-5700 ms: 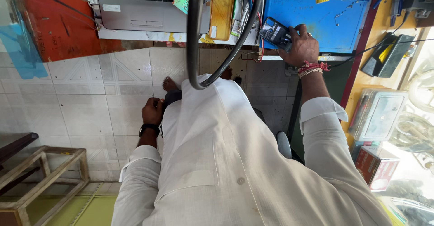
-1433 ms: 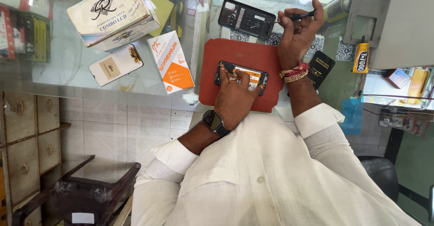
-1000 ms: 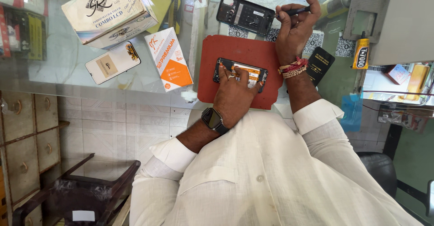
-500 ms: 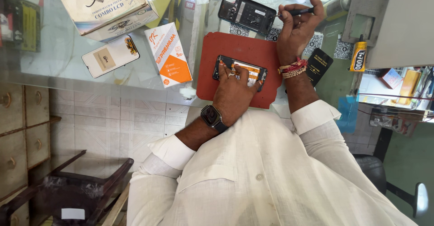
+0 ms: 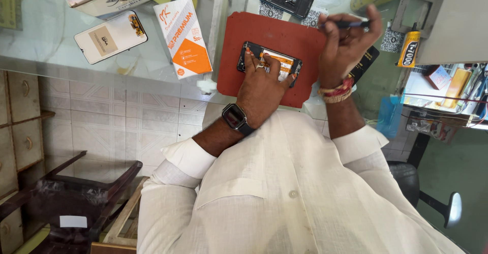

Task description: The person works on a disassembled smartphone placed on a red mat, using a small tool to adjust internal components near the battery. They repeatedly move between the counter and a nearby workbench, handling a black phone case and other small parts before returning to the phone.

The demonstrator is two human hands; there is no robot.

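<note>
Fingers of left hand (image 5: 262,83) spread flat, pressing opened phone (image 5: 269,63) onto red mat (image 5: 284,35); right hand (image 5: 345,43) fingers pinching dark tool (image 5: 345,24).

— What did the hands have?
— An opened phone (image 5: 272,61), back off, orange-and-black insides showing, lay flat on the red mat (image 5: 284,33).
— And the tool?
— A slim dark tool (image 5: 348,24), held level above it.

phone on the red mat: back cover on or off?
Off. The phone under the left hand shows bare internals and an orange part; it lies flat on the red mat.
</note>
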